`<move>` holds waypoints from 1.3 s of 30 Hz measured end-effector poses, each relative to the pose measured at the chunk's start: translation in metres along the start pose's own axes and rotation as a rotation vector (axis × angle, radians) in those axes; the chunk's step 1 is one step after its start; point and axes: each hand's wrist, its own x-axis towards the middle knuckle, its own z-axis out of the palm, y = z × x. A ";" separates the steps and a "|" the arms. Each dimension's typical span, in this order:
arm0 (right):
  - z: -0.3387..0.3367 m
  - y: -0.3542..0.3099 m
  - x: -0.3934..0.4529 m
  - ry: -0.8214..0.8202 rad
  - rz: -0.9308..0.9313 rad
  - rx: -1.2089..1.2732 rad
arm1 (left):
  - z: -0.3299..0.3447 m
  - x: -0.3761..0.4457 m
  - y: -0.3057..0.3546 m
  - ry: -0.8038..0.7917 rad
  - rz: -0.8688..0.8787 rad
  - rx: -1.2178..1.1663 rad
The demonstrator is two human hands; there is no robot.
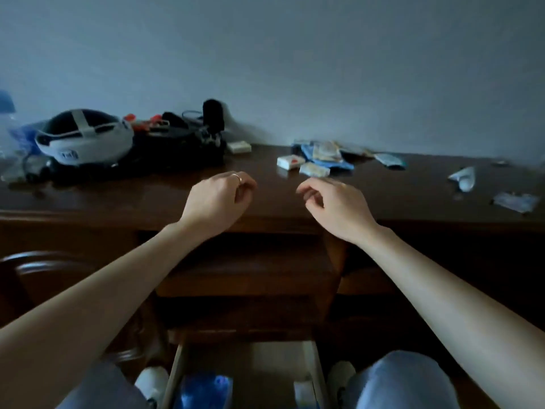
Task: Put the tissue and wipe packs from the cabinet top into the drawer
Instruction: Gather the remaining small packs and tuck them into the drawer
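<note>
Dim room, dark wooden cabinet top against a plain wall.

Both my hands hover over its front edge, loosely curled and holding nothing: left hand, right hand. Tissue and wipe packs lie heaped near the back edge, with stray packs toward the right end. Below, the open drawer is cut off, its blurry blue contents hard to make out.
</note>
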 end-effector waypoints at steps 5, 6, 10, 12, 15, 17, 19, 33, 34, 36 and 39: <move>0.029 0.048 0.062 -0.278 0.190 -0.127 | 0.037 0.062 -0.016 -0.134 -0.089 -0.007; 0.038 0.059 0.072 -0.300 0.229 -0.146 | 0.049 0.073 -0.019 -0.158 -0.103 -0.015; 0.068 0.102 0.108 -0.372 0.316 -0.251 | 0.098 0.119 -0.024 -0.269 -0.103 -0.017; 0.076 0.120 0.125 -0.386 0.324 -0.282 | 0.122 0.144 -0.025 -0.295 -0.088 -0.014; 0.087 0.139 0.145 -0.391 0.313 -0.257 | 0.156 0.183 -0.026 -0.324 -0.071 -0.002; 0.097 0.146 0.152 -0.365 0.296 -0.255 | 0.181 0.201 -0.028 -0.381 -0.097 -0.019; 0.108 0.152 0.156 -0.292 0.284 -0.255 | 0.205 0.209 -0.031 -0.461 -0.127 -0.033; 0.125 0.115 0.205 -0.108 0.222 -0.166 | 0.188 0.234 -0.088 -0.137 -0.432 -0.019; 0.133 0.107 0.214 -0.132 0.224 -0.139 | 0.184 0.239 -0.099 -0.120 -0.439 0.011; 0.149 0.100 0.226 -0.202 0.179 -0.120 | 0.178 0.248 -0.120 -0.128 -0.403 0.046; 0.166 0.107 0.247 -0.241 0.175 -0.109 | 0.179 0.262 -0.145 -0.190 -0.409 0.029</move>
